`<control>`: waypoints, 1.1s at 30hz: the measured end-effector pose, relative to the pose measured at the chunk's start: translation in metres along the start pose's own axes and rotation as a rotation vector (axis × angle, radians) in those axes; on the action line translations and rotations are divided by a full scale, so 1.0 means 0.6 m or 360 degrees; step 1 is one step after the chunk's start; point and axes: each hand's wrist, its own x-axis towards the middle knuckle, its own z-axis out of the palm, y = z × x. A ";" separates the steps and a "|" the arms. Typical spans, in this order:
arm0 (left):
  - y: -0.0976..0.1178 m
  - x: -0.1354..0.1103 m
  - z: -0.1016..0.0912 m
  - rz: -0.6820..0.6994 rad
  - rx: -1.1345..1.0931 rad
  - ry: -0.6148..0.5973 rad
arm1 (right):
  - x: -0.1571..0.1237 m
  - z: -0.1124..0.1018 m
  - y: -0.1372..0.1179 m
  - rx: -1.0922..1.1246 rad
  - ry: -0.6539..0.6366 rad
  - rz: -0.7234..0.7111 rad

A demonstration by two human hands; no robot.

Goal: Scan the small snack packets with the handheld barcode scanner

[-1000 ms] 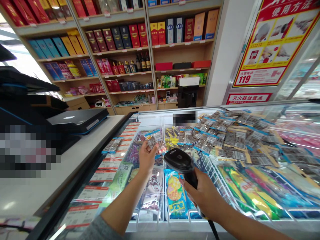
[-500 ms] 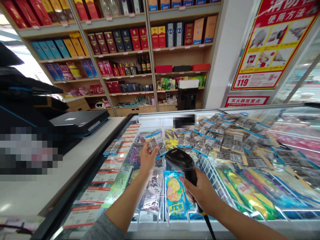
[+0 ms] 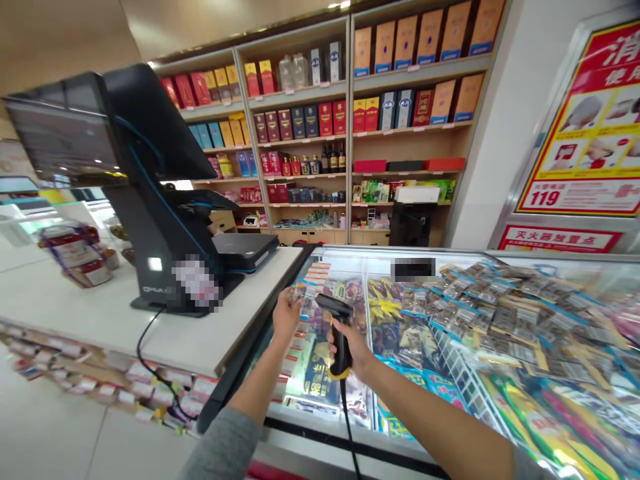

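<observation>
My left hand (image 3: 287, 319) pinches a small clear snack packet (image 3: 306, 301) with a blue edge, above the left side of the freezer's glass top. My right hand (image 3: 351, 345) is wrapped around the grip of a black barcode scanner (image 3: 341, 353). The scanner's head points left, close to the packet, and its cable hangs down toward me. On the right of the glass lies a heap of similar packets (image 3: 523, 310) with blue and tan edges. Whether another packet lies under my left hand, I cannot tell.
A checkout terminal (image 3: 165, 220) and a flat scale (image 3: 245, 248) stand on the white counter (image 3: 100, 320) at left. Below the glass are wrapped ice creams (image 3: 400, 393) and white wire baskets (image 3: 453, 360). Shelves of boxed bottles (image 3: 310, 123) line the back wall.
The view has turned left, bringing the terminal and counter in. My left hand with the packet has moved left over the price labels, and the scanner has followed it.
</observation>
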 end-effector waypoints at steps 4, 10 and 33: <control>-0.031 -0.008 -0.071 0.0237 0.0793 -0.0131 | 0.054 0.062 0.053 0.0033 0.0074 0.0131; -0.053 -0.024 -0.069 0.0502 0.1232 -0.0636 | 0.108 0.110 0.080 0.0007 0.0267 0.0182; 0.278 -0.077 0.364 0.0150 0.0409 -0.1032 | -0.039 -0.303 -0.228 0.0005 0.0675 -0.0786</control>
